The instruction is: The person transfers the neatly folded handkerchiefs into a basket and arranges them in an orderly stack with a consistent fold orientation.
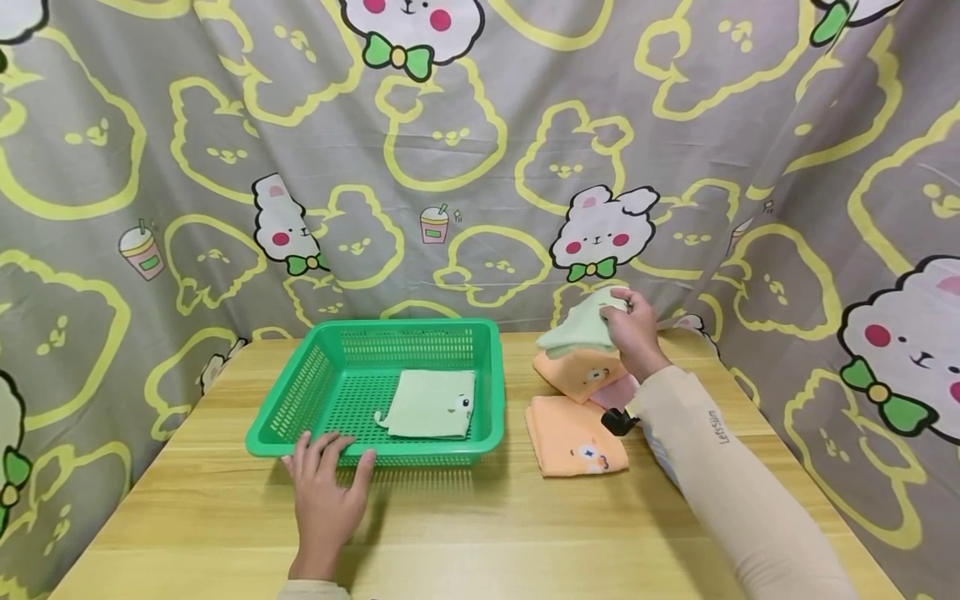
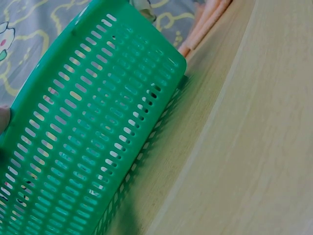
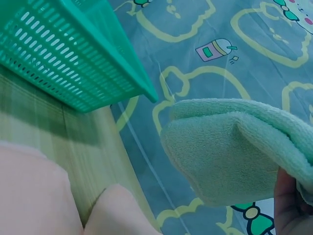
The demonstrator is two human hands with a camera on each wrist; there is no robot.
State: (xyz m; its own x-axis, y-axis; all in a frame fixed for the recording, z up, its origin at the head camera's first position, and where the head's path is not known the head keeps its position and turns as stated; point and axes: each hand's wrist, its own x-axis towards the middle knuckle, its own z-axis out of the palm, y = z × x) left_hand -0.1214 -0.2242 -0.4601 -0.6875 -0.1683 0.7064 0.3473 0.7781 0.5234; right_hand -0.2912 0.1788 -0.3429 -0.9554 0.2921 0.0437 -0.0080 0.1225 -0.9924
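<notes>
Fingers of our right hand [image 1: 636,332] pinch a green towel [image 1: 581,332] above the orange towels [image 1: 576,433]. Our left hand [image 1: 326,492] rests flat, fingers spread, against the green basket [image 1: 300,392].

The basket [image 1: 300,392] is green, and the towel [image 1: 432,403] in it pale green. The curtain [image 1: 480,150] is grey with yellow outlines, and the folded towel [image 1: 573,437] is orange.

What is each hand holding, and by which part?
Right hand grips the green towel at its right edge. Left hand only rests on the basket rim.
</notes>
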